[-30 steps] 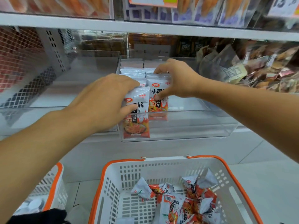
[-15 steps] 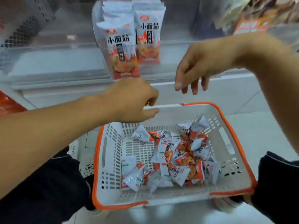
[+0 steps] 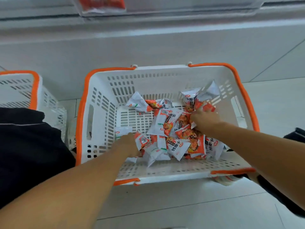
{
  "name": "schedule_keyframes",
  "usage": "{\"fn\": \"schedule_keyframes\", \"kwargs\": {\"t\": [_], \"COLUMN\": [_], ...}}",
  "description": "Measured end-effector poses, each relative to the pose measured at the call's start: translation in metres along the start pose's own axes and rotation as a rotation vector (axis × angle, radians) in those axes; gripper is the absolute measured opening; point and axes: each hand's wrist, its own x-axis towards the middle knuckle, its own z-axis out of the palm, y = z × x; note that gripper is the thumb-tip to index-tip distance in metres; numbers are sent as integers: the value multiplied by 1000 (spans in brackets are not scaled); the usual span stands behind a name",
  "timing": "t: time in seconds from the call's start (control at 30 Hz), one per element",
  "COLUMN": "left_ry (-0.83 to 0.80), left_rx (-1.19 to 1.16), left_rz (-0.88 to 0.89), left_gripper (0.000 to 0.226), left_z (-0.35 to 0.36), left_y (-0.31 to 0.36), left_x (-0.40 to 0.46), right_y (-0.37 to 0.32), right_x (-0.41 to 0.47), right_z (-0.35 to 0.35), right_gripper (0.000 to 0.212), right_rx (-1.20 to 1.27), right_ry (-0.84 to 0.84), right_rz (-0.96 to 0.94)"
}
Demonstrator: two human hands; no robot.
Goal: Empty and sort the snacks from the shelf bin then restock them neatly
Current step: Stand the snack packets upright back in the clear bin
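Having let go of the shelf packs, I now have both hands down in the basket (image 3: 105,90): left hand (image 3: 128,141) at 7 o'clock, right hand (image 3: 203,119) at 2 o'clock, on the loose packets (image 3: 165,124), grips hidden, ready to restock.

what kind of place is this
Most likely a shop aisle, at the foot of a display shelf. A white shopping basket with orange rims sits on the tiled floor, holding many identical snack packets, with a second basket beside it.

Both hands' fingers buried among snack packets (image 3: 166,123) — shelf bin (image 3: 102,5) cropped at top edge
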Motion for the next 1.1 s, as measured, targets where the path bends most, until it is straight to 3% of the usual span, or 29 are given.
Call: {"fn": "schedule_keyframes", "kwargs": {"t": [0.07, 0.13, 0.23, 0.3, 0.47, 0.63, 0.77, 0.87, 0.9, 0.97, 1.03, 1.1], "left_ry": [-29, -101, -230, -269, -222, -188, -165, -64, 11, 234, 445, 530], "left_rx": [-166, -422, -841, -949, -916, -894, -927, -848, -804, -702, -664, -654], "left_rz": [-39, -108, -124, -32, 204, 397, 476, 526, 547, 547, 508, 498], "left_gripper": [57, 43, 35, 28, 42, 70, 26, 24, 27, 34, 41, 39], "left_z": [-3, -10, -40, -70, -146, -197, -214, -216, -217, -221, -227, -234], "left_y": [3, 7, 16, 23, 45, 55, 47, 34, 30, 26, 28, 33], "left_x": [1, 3, -12, -27, -97, -187, -246, -268, -270, -268, -261, -254], "right_y": [-2, -7, -5, 3, 35, 38, 29, 32, 35, 41, 43, 48], "right_x": [6, 12, 19, 15, -37, -105, -141, -161, -164, -170, -172, -175], "right_z": [-4, -16, -56, -98, -184, -226, -244, -266, -271, -275, -276, -277], "right_gripper": [33, 8, 25, 27, 27, 40, 30, 9, 11, 38, 30, 24], "right_rx": [92, 169, 333, 494, 784, 646, 733, 729, 769, 885, 1076, 1314], "right_ry": [8, -2, 46, 88, 285, 711, 868, 904, 894, 853, 801, 722], "right_rz": [-38, -101, -189, -230, -230, -268, -327, -283, -238, -151, -100, -77]}}
